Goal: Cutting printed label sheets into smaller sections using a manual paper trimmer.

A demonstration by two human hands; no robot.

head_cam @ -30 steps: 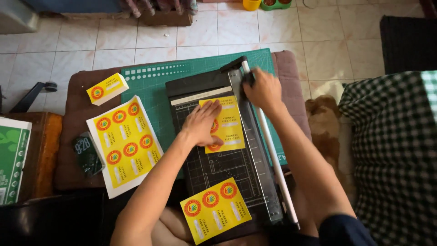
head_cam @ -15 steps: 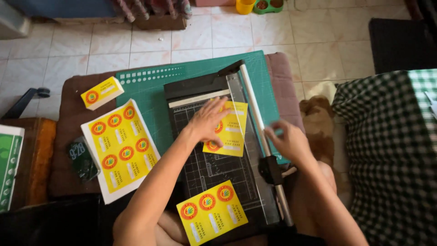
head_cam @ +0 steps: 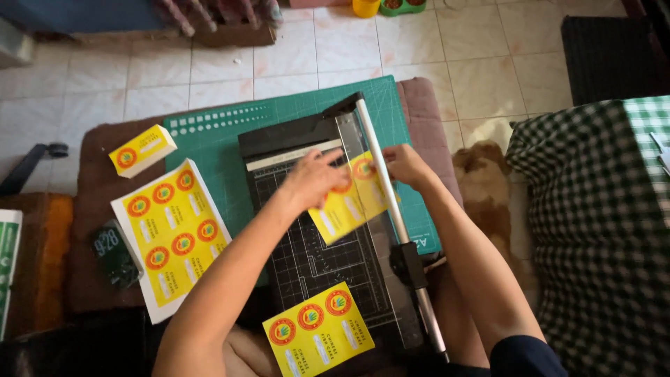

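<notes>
A: Nearest edge, 6 o'clock: a cut yellow label sheet (head_cam: 318, 328) is seen lying flat on the near end of the paper cutter (head_cam: 314, 244), overhanging its front edge.

B: Blade arm?

A: The blade arm (head_cam: 392, 209) is seen lying down along the cutter's right edge, running from 12 to 5 o'clock, with its black handle (head_cam: 407, 264) at the near end.

B: Hands?

A: The left hand (head_cam: 313, 180) is laid on a yellow label strip (head_cam: 347, 202) at centre, fingers spread and pressed on its left part. The right hand (head_cam: 405, 165) is closed on the strip's right edge, just at the blade arm. The strip is held by both, tilted, partly over the grid bed; whether it is lifted clear cannot be told.

B: Left side?

A: At 9 o'clock a larger yellow label sheet (head_cam: 171, 234) is laid across the green cutting mat (head_cam: 223, 126) and the brown cushion (head_cam: 91, 209). A small dark object (head_cam: 115, 251) is just beside its near left edge. At 10 o'clock a small yellow box (head_cam: 142, 150) is set at the mat's corner.

B: Farther out?

A: A checked cloth (head_cam: 593, 230) is seen at 3 o'clock, a tiled floor (head_cam: 488, 56) at 12.
</notes>
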